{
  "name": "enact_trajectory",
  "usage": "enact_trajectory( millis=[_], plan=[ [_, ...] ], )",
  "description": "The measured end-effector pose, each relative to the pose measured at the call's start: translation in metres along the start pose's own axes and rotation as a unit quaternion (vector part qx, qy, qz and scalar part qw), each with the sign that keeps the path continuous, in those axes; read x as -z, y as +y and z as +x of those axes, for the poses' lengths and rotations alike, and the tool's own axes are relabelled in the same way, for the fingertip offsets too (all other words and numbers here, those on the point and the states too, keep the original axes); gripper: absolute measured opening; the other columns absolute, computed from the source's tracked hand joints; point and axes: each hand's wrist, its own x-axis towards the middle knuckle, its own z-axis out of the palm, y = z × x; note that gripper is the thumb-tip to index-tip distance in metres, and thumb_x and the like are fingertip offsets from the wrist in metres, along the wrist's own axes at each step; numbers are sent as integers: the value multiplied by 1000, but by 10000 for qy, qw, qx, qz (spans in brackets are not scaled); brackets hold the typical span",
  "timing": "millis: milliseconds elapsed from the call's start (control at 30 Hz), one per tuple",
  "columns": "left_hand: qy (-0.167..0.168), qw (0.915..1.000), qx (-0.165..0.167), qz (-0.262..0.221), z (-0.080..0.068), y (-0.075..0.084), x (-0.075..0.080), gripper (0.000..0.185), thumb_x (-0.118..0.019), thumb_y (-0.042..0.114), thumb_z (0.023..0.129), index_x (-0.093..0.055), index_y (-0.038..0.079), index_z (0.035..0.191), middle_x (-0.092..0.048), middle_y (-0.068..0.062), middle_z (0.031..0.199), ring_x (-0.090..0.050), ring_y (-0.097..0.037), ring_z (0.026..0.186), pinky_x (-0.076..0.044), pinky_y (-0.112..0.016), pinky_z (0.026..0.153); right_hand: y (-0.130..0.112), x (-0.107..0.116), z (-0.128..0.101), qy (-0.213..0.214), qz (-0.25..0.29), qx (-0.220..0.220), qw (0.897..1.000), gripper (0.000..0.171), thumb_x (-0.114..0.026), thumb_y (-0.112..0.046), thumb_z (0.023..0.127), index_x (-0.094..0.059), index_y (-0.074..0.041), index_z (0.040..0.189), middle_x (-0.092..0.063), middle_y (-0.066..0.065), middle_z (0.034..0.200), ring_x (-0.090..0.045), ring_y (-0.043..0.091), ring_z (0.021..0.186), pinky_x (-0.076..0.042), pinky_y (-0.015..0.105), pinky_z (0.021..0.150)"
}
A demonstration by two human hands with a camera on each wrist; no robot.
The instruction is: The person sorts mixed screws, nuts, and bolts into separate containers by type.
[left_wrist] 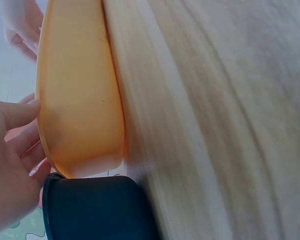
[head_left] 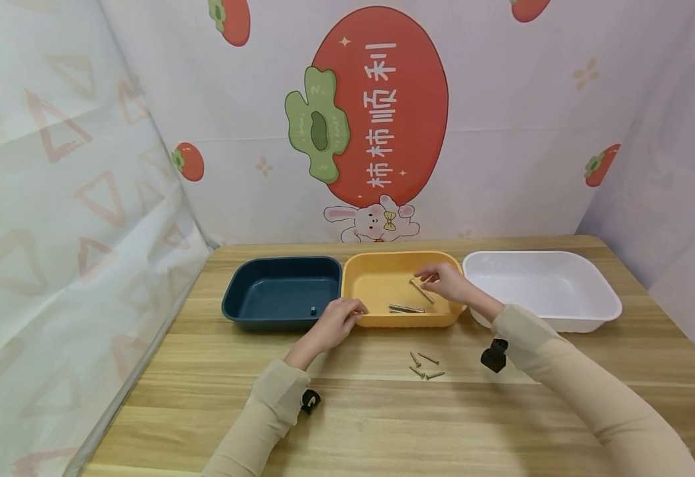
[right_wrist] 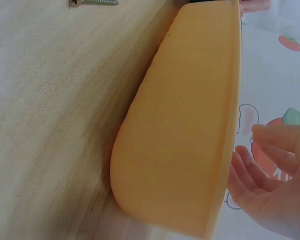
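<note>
My left hand (head_left: 336, 322) holds the near left rim of the yellow tray (head_left: 383, 319), its thumb at the rim and its fingers behind it in the left wrist view. Over the tray's right part is my right hand (head_left: 447, 283), with thumb and fingertips apart and nothing visible between them in the right wrist view. Just below those fingertips a long bolt (head_left: 422, 291) lies slanted in the tray. More long bolts (head_left: 407, 309) lie near the tray's front wall. In the wrist views the tray's wall hides its contents.
A dark blue tray (head_left: 281, 324) with a small metal piece (head_left: 313, 310) adjoins on the left. To the right stands a white tray (head_left: 580, 324). Several short screws (head_left: 417, 371) lie on the wooden table (head_left: 407, 430) in front. A printed cloth (head_left: 502, 185) hangs behind.
</note>
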Motion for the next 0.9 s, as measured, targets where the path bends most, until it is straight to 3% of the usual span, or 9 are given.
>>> enact_trajectory(
  millis=[267, 500, 767, 900],
  plan=[
    [-121, 9994, 288, 171, 1, 9, 2, 17, -52, 5, 88, -61, 5, 103, -62, -5, 91, -53, -18, 85, -41, -35, 81, -2, 7, -18, 136, 149, -71, 9998, 22, -55, 5, 82, -57, 14, 102, -59, 29, 96, -58, 34, 83, -49, 38, 71],
    [145, 9990, 412, -28, -2, 15, 1, 19, -55, 8, 87, -60, 6, 105, -60, -5, 99, -53, -18, 87, -43, -34, 77, -5, 17, -37, 508, 42, 11, 9987, 22, -55, 5, 82, -59, 11, 103, -61, 25, 96, -59, 29, 80, -49, 33, 69],
    [594, 9976, -346, 52, -3, 33, -4, 18, -60, 4, 82, -61, 7, 99, -59, -3, 94, -54, -17, 89, -43, -32, 76, -2, 27, -59, 876, -317, 180, 9955, 20, -57, 4, 81, -61, 8, 101, -62, 17, 93, -59, 25, 79, -48, 33, 71],
    [544, 9968, -593, 6, -2, 44, -6, 16, -61, 7, 82, -61, 7, 98, -59, -2, 94, -54, -16, 91, -44, -29, 79, 2, 31, -71, 930, -462, 182, 9944, 20, -58, 3, 81, -61, 8, 100, -62, 19, 94, -58, 25, 79, -48, 36, 71]
  ],
)
